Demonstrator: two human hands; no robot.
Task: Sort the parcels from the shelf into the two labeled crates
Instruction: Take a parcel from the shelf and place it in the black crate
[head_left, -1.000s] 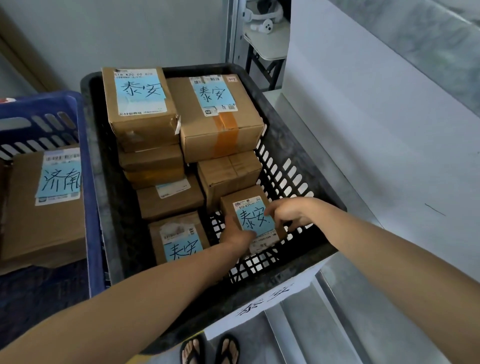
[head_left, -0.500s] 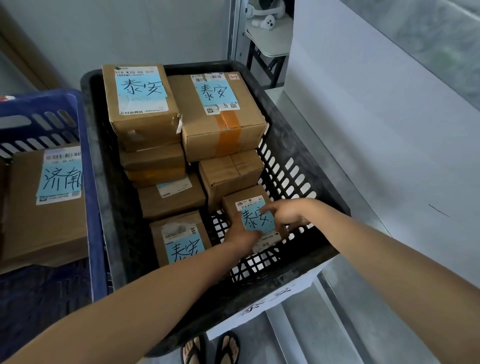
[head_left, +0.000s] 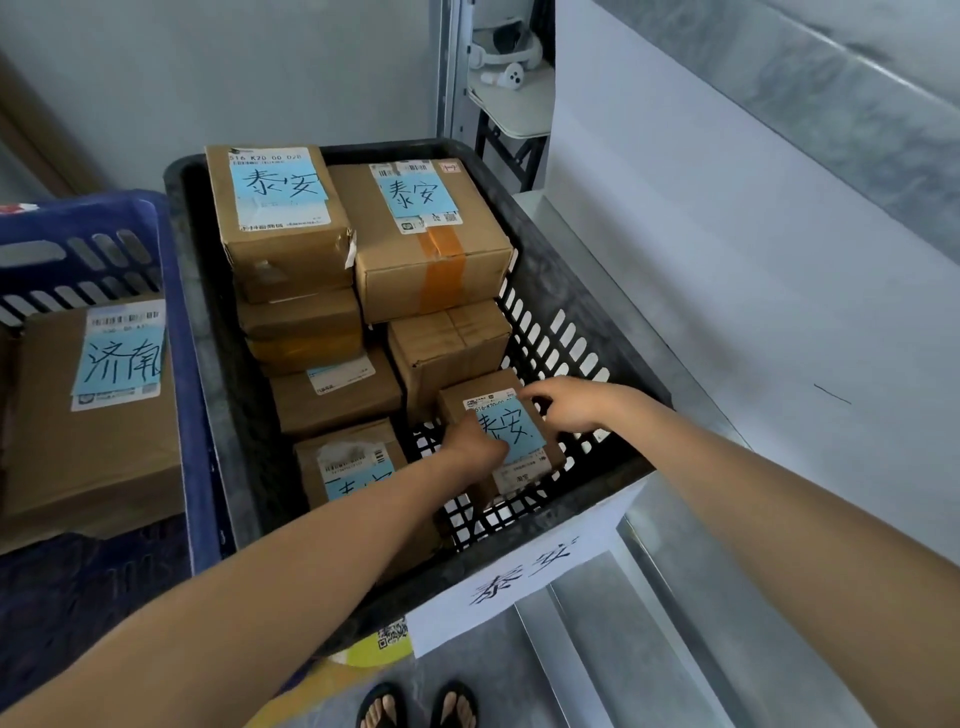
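Head view: the small parcel, a brown carton with a blue note reading 泰安, is sitting low in the near right corner of the black crate, over the perforated floor. I cannot tell whether it is already resting there. The white sign on the black crate's near wall is showing the same two characters, so the parcel appears to be going into the matching crate.

The left hand is gripping the parcel's near-left edge, its fingers curling over the edge and covering part of the note. The right hand is holding the opposite, far-right corner, with one finger reaching across the top; that hand is working just beside the black crate's right wall. So the parcel is lying between the two hands, each equally close to it.

Its longer side seems to be running from the black crate's far wall toward its near wall, slightly skewed. A plain carton is standing just beyond it toward the far wall, and another labelled carton is lying toward the left wall, partly under the left forearm. In my judgement the placing is nearly done: what is coming is letting go and lifting both hands straight up, since the right wall and the neighbouring cartons are leaving little room sideways.

The blue crate is standing just beside the black crate's left wall.
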